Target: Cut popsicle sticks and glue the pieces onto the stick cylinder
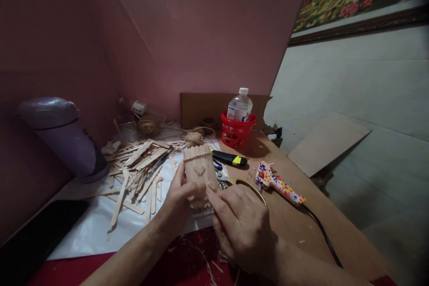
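Note:
A small panel of glued wooden craft sticks (pixel 199 167) with a wooden heart on its face stands upright between my hands. My left hand (pixel 177 196) grips its left edge and lower part, fingers curled round it. My right hand (pixel 239 225) presses a thumb and forefinger against the panel's lower right corner, pinching a small wooden piece there. A heap of loose craft sticks (pixel 137 167) lies just left of the panel on white paper (pixel 90 228).
A flower-patterned glue gun (pixel 279 184) with a black cord lies to the right. Scissors (pixel 236 182), a black-yellow utility knife (pixel 229 158), twine balls (pixel 193 138), a red bucket (pixel 237 132) holding a water bottle (pixel 240 105), a purple appliance (pixel 63 136) and a black phone (pixel 36 237) surround the work.

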Tool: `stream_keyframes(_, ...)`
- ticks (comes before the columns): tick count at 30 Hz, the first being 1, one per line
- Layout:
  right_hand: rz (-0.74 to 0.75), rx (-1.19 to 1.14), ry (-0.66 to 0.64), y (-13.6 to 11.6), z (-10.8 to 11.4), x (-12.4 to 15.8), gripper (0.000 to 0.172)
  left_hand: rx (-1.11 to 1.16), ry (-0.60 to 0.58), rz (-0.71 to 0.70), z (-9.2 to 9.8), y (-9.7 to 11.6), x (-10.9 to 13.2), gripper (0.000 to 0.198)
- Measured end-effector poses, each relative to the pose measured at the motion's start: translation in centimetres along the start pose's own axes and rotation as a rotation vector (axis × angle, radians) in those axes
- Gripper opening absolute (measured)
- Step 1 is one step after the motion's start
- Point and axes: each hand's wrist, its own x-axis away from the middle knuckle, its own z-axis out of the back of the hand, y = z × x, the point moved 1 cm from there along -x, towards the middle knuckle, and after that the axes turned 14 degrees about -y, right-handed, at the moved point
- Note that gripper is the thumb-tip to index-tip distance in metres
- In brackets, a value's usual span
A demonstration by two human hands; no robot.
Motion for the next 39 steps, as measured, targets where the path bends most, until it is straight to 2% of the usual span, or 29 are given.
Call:
stream_keyframes(8, -0.081, 0.11, 0.027, -0.37, 0.14, 0.07, 0.03, 0.0, -0.006, -0.027, -0.09, -0.1, -0.02, 0.048)
stream_keyframes(17, -0.076, 0.121, 0.04, -0.43, 0.23, -0.19, 0.026, 0.0, -0.022, -0.044, -0.17, -0.18, -0.24, 0.054)
stream_keyframes(20, -0.064, 0.103, 0.038, -0.42, 0.3, -0.11, 0.027, 0.009, -0.019, -0.023, -0.19, -0.09, -0.14, 0.051)
stream_keyframes(24, -0.083, -0.029, 0.065, -0.26, 0.17, 0.17, 0.031, 0.057, 0.008, 0.051, 0.02, 0.1, 0.13, 0.049)
stream_keyframes(28, -0.273, -0.29, 0.138, 0.25, -0.07, 0.27, 0.021, 0.083, -0.006, 0.073, 0.45, 0.19, 0.14, 0.052)
stream_keyframes(30, -0.32, -0.365, 0.158, 0.42, -0.11, 0.18, 0.015, 0.075, -0.021, 0.096, 0.61, 0.19, 0.07, 0.052)
stream_keyframes(33, -0.318, -0.42, 0.146, 0.48, -0.07, 0.01, 0.013, 0.056, -0.027, 0.103, 0.71, 0.2, 0.01, 0.048)
stream_keyframes(39, -0.27, -0.368, 0.062, 0.56, -0.2, -0.07, 0.024, 0.064, -0.072, 0.091, 0.76, 0.17, -0.05, 0.046)
